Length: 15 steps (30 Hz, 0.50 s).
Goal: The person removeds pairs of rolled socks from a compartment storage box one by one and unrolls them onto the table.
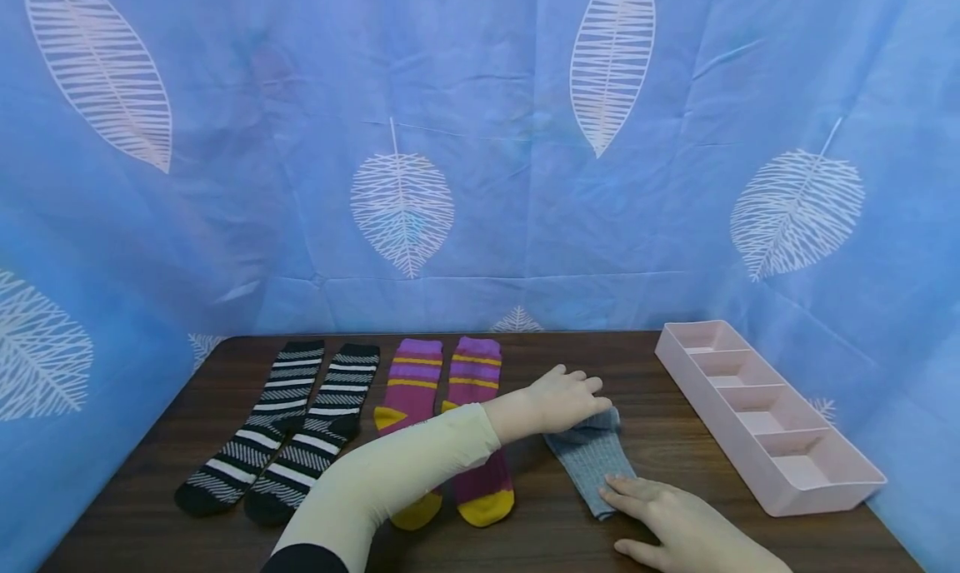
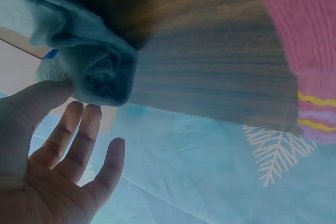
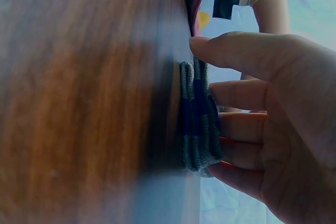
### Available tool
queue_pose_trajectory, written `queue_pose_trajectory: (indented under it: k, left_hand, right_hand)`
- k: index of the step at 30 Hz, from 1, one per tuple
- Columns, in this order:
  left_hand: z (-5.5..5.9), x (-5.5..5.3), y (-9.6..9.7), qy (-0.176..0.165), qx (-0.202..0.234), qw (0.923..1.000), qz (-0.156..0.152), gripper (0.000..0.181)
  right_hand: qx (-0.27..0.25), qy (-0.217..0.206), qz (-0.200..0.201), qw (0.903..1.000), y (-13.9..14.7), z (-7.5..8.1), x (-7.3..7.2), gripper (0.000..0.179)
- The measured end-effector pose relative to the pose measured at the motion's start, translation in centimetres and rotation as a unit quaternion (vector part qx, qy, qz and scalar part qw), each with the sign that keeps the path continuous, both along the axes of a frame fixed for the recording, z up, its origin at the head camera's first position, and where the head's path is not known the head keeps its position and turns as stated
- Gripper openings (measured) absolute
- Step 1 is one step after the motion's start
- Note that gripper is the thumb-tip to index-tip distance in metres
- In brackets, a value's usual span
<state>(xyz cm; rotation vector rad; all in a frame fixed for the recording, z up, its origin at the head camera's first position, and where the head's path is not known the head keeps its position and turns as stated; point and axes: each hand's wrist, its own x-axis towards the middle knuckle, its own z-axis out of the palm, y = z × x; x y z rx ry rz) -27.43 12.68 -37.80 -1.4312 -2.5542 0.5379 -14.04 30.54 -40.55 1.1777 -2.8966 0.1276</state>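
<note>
A stacked pair of grey-blue ribbed socks point(image 1: 592, 463) lies on the table between my two hands, its far end rolled over. My left hand point(image 1: 564, 400) pinches that rolled end point(image 2: 107, 74); in the left wrist view the thumb meets the fabric, the other visible fingers stay spread, and the index finger is hidden. With fingers extended, my right hand point(image 1: 671, 519) rests on the near cuff end. Several cuff layers point(image 3: 200, 124) show edge-on under those fingers in the right wrist view, and the thumb is held apart from them.
Purple-and-yellow socks point(image 1: 480, 473) lie left of the grey pair, partly under my left forearm. Black-and-white striped socks point(image 1: 288, 440) are farther left. A pale pink box point(image 1: 712, 415) with several compartments stands at the right, and a blue leaf-print curtain point(image 1: 480, 181) hangs behind the table point(image 1: 540, 523).
</note>
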Motion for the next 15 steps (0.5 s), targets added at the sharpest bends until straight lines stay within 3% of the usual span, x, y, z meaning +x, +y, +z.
queue_pose_trajectory:
  k: [5, 11, 15]
  left_hand:
    - [-0.3, -0.8, 0.5, -0.01, -0.014, 0.9996, 0.023, 0.032]
    - [-0.8, -2.0, 1.0, -0.009, -0.035, 0.9984, 0.042, 0.047]
    - [-1.1, -3.0, 1.2, -0.004, -0.025, 0.9986, 0.046, 0.04]
  right_hand:
    - [0.001, 0.001, -0.001, 1.0, -0.1, 0.1, 0.0, 0.056]
    - [0.002, -0.009, -0.007, 0.9999, -0.1, 0.3, 0.0, 0.057]
    - [0.003, -0.009, -0.006, 0.9999, 0.0, 0.2, 0.1, 0.056]
